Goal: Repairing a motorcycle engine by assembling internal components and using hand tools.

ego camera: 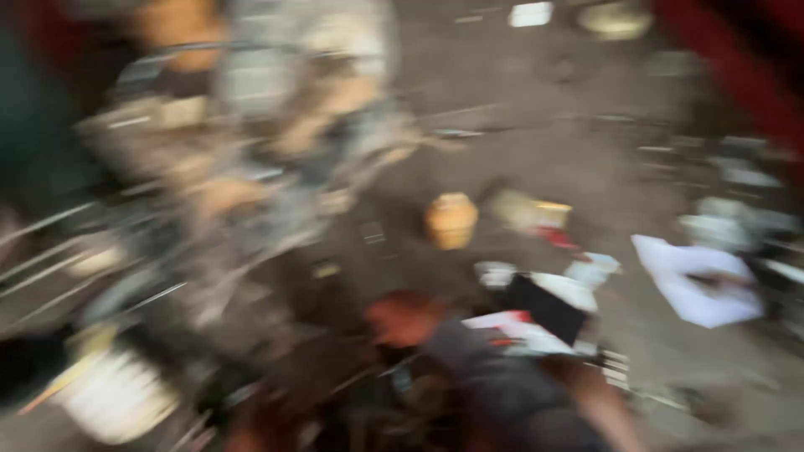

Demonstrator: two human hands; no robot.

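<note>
Head view, badly blurred: one yellow jar (450,219), one white bucket (117,393); hands' state unreadable.

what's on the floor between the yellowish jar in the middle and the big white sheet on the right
In the blurred head view, a pale box-like thing and small white scraps lie between the yellowish jar and the white sheet; the blur hides what they are.

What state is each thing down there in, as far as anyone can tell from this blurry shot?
Yellow jar: upright on the ground, apart from the rest.
White cloth: crumpled, lying flat.
White bucket: tilted, contents unclear.
Papers: scattered, overlapping.
Hands: too blurred to make out.
</note>
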